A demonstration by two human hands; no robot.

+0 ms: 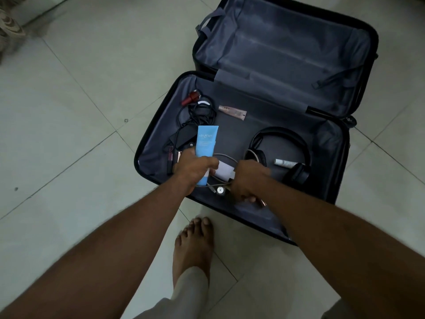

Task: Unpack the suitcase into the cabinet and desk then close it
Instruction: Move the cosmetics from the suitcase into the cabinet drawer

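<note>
A black suitcase (253, 125) lies open on the tiled floor, its far half bare grey lining. My left hand (193, 168) grips a light blue tube (205, 140) over the near half. My right hand (247, 180) is curled around a small pinkish item near the front rim, beside a white charger with cable (224, 170). Black headphones (287, 148) lie at the right, with a small white tube (284, 162) inside their arc. At the left lie a black adapter with tangled cords (197, 118), a red object (190, 97) and a beige tube (232, 111).
My bare foot (194, 245) stands on the pale floor tiles just in front of the suitcase's near edge. A patterned fabric edge (9, 26) shows at the top left corner. Open floor spreads to the left.
</note>
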